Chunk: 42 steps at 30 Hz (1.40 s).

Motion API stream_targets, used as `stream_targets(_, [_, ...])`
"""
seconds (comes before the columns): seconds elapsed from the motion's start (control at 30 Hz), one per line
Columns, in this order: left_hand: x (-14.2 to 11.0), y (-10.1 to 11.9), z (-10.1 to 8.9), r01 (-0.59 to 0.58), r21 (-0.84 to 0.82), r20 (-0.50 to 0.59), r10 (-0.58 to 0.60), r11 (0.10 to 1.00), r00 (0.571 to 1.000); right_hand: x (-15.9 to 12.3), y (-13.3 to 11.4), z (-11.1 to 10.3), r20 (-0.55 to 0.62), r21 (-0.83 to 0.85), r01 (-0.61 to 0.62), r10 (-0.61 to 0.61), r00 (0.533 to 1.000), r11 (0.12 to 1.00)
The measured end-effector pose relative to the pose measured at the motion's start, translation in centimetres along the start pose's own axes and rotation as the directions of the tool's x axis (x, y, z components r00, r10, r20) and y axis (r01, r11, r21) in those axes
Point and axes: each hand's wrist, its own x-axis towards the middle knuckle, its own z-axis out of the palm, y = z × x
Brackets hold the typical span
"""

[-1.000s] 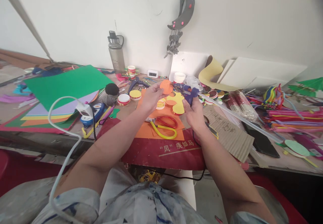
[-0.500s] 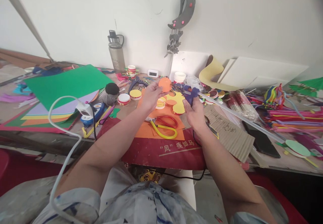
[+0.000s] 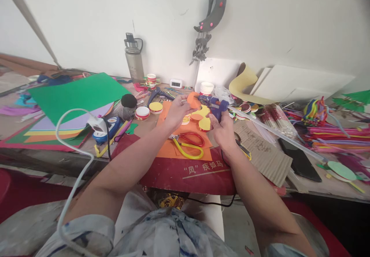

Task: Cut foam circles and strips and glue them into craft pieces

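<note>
My left hand (image 3: 178,110) is closed on the edge of a small orange disc (image 3: 193,100), held up above the work area. My right hand (image 3: 222,129) grips a blue hot glue gun (image 3: 216,105), its nozzle pointing left and reaching the disc; whether it touches cannot be made out. A long clear glue stick (image 3: 277,133) runs out of the back of the gun to the right. Beneath the hands lie yellow paper shapes (image 3: 204,122) on orange sheets (image 3: 162,149). Scissors (image 3: 189,146) with one red and one yellow handle rest nearer to me.
Round tubs with white (image 3: 142,112) and yellow (image 3: 156,107) tops stand left of the hands. Coloured sheets (image 3: 78,95), a water bottle (image 3: 134,60) and a power strip (image 3: 105,131) are further left. Corrugated cardboard (image 3: 266,153), a black phone (image 3: 300,160) and pipe cleaners (image 3: 338,137) lie to the right.
My left hand has shifted slightly right and down, and the orange disc has turned and come closer to the glue gun's nozzle. My right hand has hardly moved.
</note>
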Motion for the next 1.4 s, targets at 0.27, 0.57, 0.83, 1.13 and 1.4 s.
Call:
stream_targets(0.27, [0.6,-0.5,-0.3,-0.017,0.042,0.025,0.016,0.999,1.000,-0.3,-0.9,0.5,-0.053,0.005,-0.008,0.008,0.999,1.000])
stream_targets(0.57, [0.7,-1.0,-0.4,-0.020,0.051,0.048,0.017,0.999,0.999,-0.1,-0.3,0.3,-0.065,-0.022,-0.015,0.014,0.998,1.000])
stream_targets(0.83, [0.9,-1.1,-0.4,-0.031,0.040,0.048,0.029,0.999,0.998,-0.3,-0.5,0.5,-0.027,-0.024,0.001,-0.001,1.000,1.000])
stream_targets(1.13, [0.7,-0.8,-0.3,-0.045,0.039,0.049,0.043,0.998,0.998,-0.3,-0.6,0.4,-0.033,-0.055,0.005,-0.006,0.999,0.998])
stream_targets(1.4, [1.1,0.0,-0.6,-0.094,-0.031,0.001,0.094,0.995,0.996,-0.3,-0.7,0.2,-0.046,-0.082,-0.006,0.002,0.999,0.997])
